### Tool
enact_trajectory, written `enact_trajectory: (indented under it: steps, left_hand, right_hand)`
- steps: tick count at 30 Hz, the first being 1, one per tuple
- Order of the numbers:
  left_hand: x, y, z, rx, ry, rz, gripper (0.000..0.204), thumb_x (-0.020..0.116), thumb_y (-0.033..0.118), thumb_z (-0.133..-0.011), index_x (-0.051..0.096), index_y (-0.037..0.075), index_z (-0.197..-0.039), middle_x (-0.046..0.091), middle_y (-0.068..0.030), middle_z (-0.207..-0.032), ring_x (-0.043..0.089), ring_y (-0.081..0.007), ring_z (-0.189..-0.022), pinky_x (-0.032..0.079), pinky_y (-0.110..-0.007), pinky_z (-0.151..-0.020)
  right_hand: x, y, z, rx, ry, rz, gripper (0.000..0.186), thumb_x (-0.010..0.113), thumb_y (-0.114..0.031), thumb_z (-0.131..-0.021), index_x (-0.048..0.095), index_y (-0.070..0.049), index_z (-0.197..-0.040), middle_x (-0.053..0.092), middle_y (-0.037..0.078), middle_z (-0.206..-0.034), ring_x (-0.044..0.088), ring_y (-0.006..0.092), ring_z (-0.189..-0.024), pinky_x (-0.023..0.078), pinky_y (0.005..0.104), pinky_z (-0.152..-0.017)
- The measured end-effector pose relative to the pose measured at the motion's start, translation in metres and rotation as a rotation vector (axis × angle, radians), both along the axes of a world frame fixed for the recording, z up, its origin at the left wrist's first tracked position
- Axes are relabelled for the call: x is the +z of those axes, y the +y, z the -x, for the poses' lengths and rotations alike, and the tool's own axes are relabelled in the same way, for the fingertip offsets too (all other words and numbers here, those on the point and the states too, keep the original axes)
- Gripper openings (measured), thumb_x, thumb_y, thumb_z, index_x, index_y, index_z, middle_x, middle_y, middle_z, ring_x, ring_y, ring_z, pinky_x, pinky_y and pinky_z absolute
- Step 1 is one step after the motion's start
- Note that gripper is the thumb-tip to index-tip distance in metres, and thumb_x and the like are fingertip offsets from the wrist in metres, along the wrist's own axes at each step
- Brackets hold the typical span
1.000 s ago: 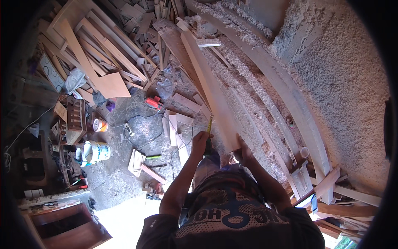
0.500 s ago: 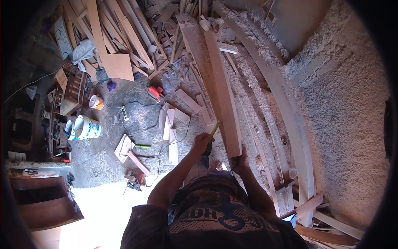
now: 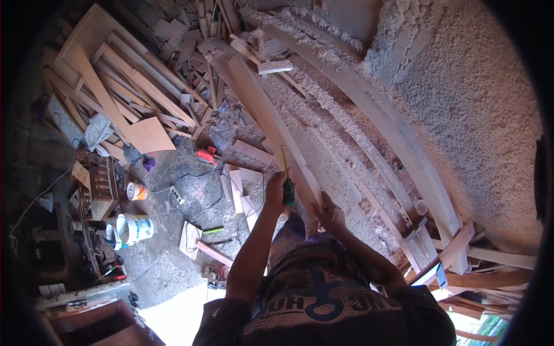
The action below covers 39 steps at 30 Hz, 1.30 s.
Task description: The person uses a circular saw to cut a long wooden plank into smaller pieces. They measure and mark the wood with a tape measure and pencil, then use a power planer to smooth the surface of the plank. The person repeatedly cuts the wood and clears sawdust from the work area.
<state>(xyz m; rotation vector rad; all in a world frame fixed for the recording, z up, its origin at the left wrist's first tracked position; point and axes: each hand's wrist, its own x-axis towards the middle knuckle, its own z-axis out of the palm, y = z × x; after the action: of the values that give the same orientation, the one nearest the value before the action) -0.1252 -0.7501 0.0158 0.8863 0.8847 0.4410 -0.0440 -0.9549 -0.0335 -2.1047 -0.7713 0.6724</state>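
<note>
My left hand (image 3: pixel 276 191) is closed around a dark green tape measure (image 3: pixel 288 191). A short length of its yellow blade (image 3: pixel 283 157) sticks out, pointing away from me beside the left face of a long wooden beam (image 3: pixel 270 118). Whether the blade touches the wood I cannot tell. At the beam's near end, my right hand (image 3: pixel 330 214) grips the wood, thumb near the top edge. The beam slants from my hands to the far left, and its far end rests on or near the shavings-covered lumber.
To the right run long curved planks (image 3: pixel 369 95) covered in shavings. Short boards (image 3: pixel 236 187), a red power tool (image 3: pixel 206 155), a power strip (image 3: pixel 178 196) with cords and white buckets (image 3: pixel 138 229) stand or lie on the left floor. Stacked lumber (image 3: pixel 133 75) leans beyond.
The whole view has swung, so the beam slants more to the left. My left hand has turned the tape measure, and its case shows more. My right hand shows more plainly at the beam's end.
</note>
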Motion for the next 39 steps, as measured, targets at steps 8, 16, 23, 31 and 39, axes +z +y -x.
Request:
enact_trajectory:
  steps: [8, 16, 23, 31, 39]
  left_hand:
    - [0.0, -0.005, 0.005, 0.016, 0.059, 0.118, 0.026, 0.064, 0.031, -0.097, 0.063, 0.007, -0.108, 0.062, -0.0036, -0.085, 0.066, -0.0157, -0.068, 0.052, -0.028, -0.056]
    - [0.006, -0.01, 0.001, -0.004, 0.075, 0.131, 0.027, 0.06, 0.033, -0.099, 0.063, 0.009, -0.111, 0.061, -0.0018, -0.085, 0.066, -0.0158, -0.069, 0.053, -0.028, -0.057]
    - [-0.003, -0.005, -0.015, -0.439, 0.347, -0.773, 0.025, 0.057, 0.023, -0.098, 0.062, -0.001, -0.101, 0.069, -0.011, -0.085, 0.069, -0.0212, -0.072, 0.054, -0.033, -0.063]
    - [0.042, -0.046, -0.094, -0.797, 0.909, -0.969, 0.026, 0.063, 0.021, -0.084, 0.065, -0.002, -0.096, 0.069, -0.0291, -0.103, 0.072, -0.0413, -0.094, 0.059, -0.049, -0.08]
    - [0.02, -0.062, -0.113, -0.692, 0.864, -0.902, 0.039, 0.068, 0.019, -0.078, 0.068, -0.004, -0.109, 0.062, -0.0273, -0.124, 0.07, -0.0441, -0.099, 0.059, -0.053, -0.08]
  right_hand:
    - [0.042, 0.001, -0.004, 0.096, 0.026, 0.259, 0.094, 0.065, -0.058, -0.085, 0.028, -0.008, -0.154, 0.062, 0.028, -0.118, 0.064, 0.0471, -0.104, 0.051, 0.0554, -0.088]
    - [0.057, 0.001, -0.011, 0.123, 0.073, 0.32, 0.092, 0.063, -0.059, -0.087, 0.027, -0.009, -0.155, 0.061, 0.026, -0.12, 0.064, 0.0441, -0.107, 0.049, 0.0547, -0.09]
    - [0.016, -0.006, -0.03, 0.144, 0.285, -0.076, 0.072, 0.056, -0.048, -0.097, 0.04, -0.001, -0.149, 0.067, 0.025, -0.116, 0.068, 0.0418, -0.103, 0.054, 0.0444, -0.085]
    - [-0.046, -0.006, -0.011, -0.147, 1.141, -0.436, 0.047, 0.049, -0.051, -0.102, 0.06, -0.013, -0.128, 0.062, -0.001, -0.079, 0.052, 0.0066, -0.055, 0.039, 0.0275, -0.046]
    - [-0.008, -0.008, -0.011, -0.276, 1.415, -0.271, 0.046, 0.039, -0.055, -0.103, 0.06, -0.015, -0.111, 0.061, -0.002, -0.079, 0.057, 0.0094, -0.064, 0.042, 0.0265, -0.05]
